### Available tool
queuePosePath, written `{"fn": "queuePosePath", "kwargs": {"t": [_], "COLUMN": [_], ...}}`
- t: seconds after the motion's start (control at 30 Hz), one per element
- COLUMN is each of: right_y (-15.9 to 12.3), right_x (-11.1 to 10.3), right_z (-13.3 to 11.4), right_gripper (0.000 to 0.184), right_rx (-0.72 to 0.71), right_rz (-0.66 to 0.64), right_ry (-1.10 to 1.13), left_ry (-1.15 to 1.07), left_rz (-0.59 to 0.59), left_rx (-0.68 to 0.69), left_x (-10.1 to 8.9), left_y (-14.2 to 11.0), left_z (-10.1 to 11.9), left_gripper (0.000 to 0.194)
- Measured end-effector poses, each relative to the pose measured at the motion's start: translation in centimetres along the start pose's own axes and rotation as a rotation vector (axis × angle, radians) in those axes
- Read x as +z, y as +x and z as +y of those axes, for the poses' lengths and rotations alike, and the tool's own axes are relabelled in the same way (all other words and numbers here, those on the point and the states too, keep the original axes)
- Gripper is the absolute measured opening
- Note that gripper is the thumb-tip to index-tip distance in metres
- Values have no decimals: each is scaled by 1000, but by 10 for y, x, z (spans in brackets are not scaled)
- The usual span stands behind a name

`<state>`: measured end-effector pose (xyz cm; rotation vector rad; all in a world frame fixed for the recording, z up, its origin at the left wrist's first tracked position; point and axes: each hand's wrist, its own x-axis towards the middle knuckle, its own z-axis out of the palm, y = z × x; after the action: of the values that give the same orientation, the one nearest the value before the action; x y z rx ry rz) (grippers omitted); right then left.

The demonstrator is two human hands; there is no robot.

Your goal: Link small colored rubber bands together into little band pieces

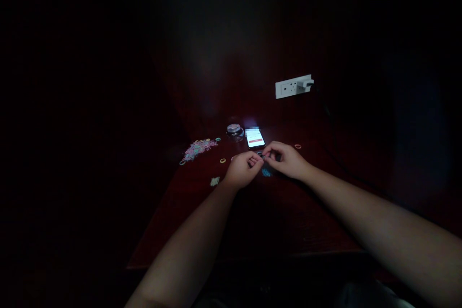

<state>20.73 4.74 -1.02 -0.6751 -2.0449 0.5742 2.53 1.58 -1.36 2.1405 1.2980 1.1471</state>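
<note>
Rubber bands, I'm pretty sure, lying in little groups on the dark red table (173,216). Nearest me on my feed is a pale bunch (214,181), just beside the left forearm, then a blue bunch (266,172) right below the fingers. My guess is they're bunched by colour so each stays easy to pick out, and close so the reach is short.

Left hand (245,169) and right hand (287,160) meet just past that, fingertips pinched narrow and nearly touching. That's how I'd hold something tiny, but I honestly can't tell from here whether a band is in there.

Beyond the left hand there's a lone yellow band (223,160), then the big mixed heap (198,149) off to the left, probably kept aside for elbow room. An orange band (298,146) sits alone on the right. Lit phone (255,138) is just behind the hands, screen up, likely so it's readable. Round container (235,130) beside it, then a wall socket (293,87) with a plug in.
</note>
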Motion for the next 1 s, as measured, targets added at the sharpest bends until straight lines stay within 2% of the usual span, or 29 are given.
{"fn": "queuePosePath", "kwargs": {"t": [0.13, 0.37, 0.57, 0.73, 1.0], "right_y": [0, 0, 1, 1, 0], "right_x": [0, 0, 0, -1, -1], "right_z": [0, 1, 1, -2, -5], "right_gripper": [7, 19, 13, 21, 20], "right_rx": [8, 19, 32, -7, -38], "right_rz": [-12, 3, -17, 20, -27], "right_ry": [4, 27, 5, -21, 2], "left_ry": [-17, 6, -1, -3, -7], "left_rz": [-4, -8, 18, 10, 32], "left_rx": [-5, 21, 17, 9, 11], "left_x": [1, 0, 0, 0, 1], "left_y": [0, 0, 1, 1, 1], "left_z": [-2, -3, -4, -3, -6], "left_gripper": [18, 19, 19, 20, 20]}}
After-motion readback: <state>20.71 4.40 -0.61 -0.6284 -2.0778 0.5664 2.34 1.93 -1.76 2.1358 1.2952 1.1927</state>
